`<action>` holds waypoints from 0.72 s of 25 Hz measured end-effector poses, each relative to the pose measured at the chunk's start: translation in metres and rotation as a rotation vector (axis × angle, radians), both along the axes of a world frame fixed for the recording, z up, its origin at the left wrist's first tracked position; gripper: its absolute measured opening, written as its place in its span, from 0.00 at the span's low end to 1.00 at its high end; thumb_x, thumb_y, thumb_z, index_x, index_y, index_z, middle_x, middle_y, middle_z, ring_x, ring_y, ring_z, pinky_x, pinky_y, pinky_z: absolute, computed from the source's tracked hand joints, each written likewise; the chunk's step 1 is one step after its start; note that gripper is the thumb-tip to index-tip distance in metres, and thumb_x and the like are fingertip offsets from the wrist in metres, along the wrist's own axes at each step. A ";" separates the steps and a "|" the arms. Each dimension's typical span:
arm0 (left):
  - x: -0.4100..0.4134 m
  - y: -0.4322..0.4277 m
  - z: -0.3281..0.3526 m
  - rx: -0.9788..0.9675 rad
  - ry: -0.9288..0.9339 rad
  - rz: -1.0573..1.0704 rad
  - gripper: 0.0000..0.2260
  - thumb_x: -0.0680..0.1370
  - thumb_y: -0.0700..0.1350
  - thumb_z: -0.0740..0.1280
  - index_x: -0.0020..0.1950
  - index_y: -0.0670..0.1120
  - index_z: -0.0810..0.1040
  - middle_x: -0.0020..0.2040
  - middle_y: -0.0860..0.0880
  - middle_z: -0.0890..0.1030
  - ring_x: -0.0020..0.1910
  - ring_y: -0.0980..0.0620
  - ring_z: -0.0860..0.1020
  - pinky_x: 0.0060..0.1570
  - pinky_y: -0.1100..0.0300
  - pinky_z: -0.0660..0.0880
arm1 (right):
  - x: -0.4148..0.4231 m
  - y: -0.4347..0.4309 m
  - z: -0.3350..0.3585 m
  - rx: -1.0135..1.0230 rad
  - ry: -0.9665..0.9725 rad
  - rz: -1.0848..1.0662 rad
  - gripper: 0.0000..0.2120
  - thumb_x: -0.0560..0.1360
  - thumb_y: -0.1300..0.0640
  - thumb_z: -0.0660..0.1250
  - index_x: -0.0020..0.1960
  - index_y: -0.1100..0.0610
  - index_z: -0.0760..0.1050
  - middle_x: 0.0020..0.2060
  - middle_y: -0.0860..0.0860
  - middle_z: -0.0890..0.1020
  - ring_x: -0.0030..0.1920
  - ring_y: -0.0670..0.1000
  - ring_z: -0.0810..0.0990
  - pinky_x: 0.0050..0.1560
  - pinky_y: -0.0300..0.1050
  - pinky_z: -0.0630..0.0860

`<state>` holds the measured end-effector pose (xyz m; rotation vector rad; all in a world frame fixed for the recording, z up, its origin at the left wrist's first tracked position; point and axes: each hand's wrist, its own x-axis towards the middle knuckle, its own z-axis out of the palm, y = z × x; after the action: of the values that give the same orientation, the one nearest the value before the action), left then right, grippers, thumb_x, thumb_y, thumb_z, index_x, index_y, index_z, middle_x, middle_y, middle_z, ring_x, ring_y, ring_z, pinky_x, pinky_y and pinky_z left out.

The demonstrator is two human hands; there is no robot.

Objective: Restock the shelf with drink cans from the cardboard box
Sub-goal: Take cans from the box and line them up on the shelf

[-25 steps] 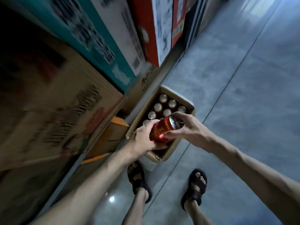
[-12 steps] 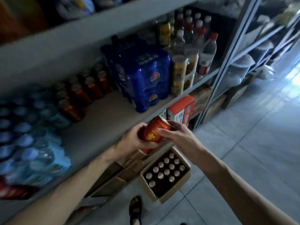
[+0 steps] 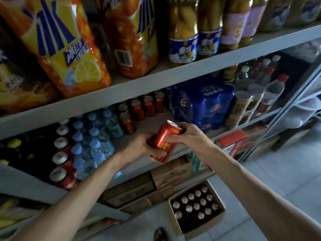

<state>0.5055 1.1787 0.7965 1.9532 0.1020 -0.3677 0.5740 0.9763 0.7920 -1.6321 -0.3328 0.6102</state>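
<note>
A red drink can (image 3: 164, 139) with yellow print is tilted in the air in front of the middle shelf (image 3: 156, 122). My left hand (image 3: 139, 148) grips its lower end and my right hand (image 3: 189, 136) holds its upper side, fingers curled round it. Below it, a second red can (image 3: 162, 158) shows partly under my left hand. Several matching red cans (image 3: 137, 112) stand in rows at the back of the shelf. The open cardboard box (image 3: 196, 221) sits on the floor below, with several can tops showing.
Blue wrapped can packs (image 3: 205, 105) stand right of the shelf gap, blue-capped water bottles (image 3: 93, 141) to the left. Large tea packs (image 3: 66, 46) and jars (image 3: 184, 32) fill the upper shelf. Cardboard cartons (image 3: 165, 178) are stacked under the shelf. My sandal (image 3: 159, 234) is at the bottom edge.
I have risen from the box on the floor to the shelf. Both hands carried the red can up and it is now closer to the middle shelf.
</note>
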 end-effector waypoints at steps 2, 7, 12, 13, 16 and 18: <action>0.006 -0.002 -0.008 0.020 -0.010 0.117 0.24 0.66 0.45 0.79 0.61 0.52 0.79 0.53 0.54 0.84 0.54 0.57 0.81 0.59 0.57 0.74 | 0.009 0.013 -0.009 0.041 0.076 -0.032 0.19 0.68 0.55 0.78 0.56 0.56 0.80 0.50 0.53 0.86 0.54 0.52 0.83 0.64 0.52 0.75; 0.024 0.020 -0.047 0.006 0.091 0.372 0.26 0.70 0.42 0.77 0.66 0.42 0.76 0.58 0.43 0.82 0.60 0.46 0.80 0.64 0.49 0.73 | 0.030 0.075 -0.084 0.038 0.236 0.066 0.17 0.70 0.54 0.77 0.55 0.59 0.82 0.46 0.53 0.87 0.49 0.51 0.86 0.58 0.50 0.80; 0.025 0.025 -0.078 -0.021 0.035 0.443 0.23 0.71 0.40 0.76 0.65 0.40 0.76 0.57 0.41 0.83 0.57 0.45 0.81 0.57 0.54 0.78 | 0.045 0.087 -0.101 -0.069 0.084 0.063 0.17 0.65 0.51 0.80 0.50 0.59 0.83 0.43 0.54 0.87 0.47 0.51 0.86 0.50 0.46 0.81; 0.031 0.027 -0.087 0.014 0.068 0.454 0.24 0.73 0.39 0.74 0.68 0.40 0.73 0.62 0.41 0.80 0.60 0.46 0.79 0.56 0.57 0.78 | 0.055 0.090 -0.107 -0.096 0.031 0.075 0.18 0.65 0.51 0.81 0.51 0.57 0.82 0.43 0.51 0.86 0.45 0.46 0.85 0.46 0.40 0.80; 0.044 0.049 -0.121 0.337 0.276 0.292 0.52 0.64 0.48 0.81 0.79 0.44 0.54 0.77 0.42 0.61 0.75 0.44 0.61 0.70 0.53 0.65 | 0.091 0.106 -0.129 -0.097 -0.043 0.074 0.25 0.65 0.56 0.80 0.59 0.52 0.76 0.49 0.47 0.84 0.48 0.38 0.82 0.49 0.33 0.77; 0.048 0.057 -0.133 0.635 0.409 0.080 0.62 0.60 0.59 0.80 0.80 0.46 0.43 0.80 0.41 0.48 0.78 0.41 0.49 0.75 0.44 0.54 | 0.114 0.119 -0.139 -0.010 -0.034 0.065 0.28 0.66 0.63 0.78 0.63 0.52 0.73 0.57 0.50 0.82 0.59 0.47 0.80 0.64 0.48 0.75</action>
<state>0.5530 1.2361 0.6630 2.4551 0.6239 -0.7457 0.6881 1.0951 0.6525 -1.6482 -0.4093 0.6343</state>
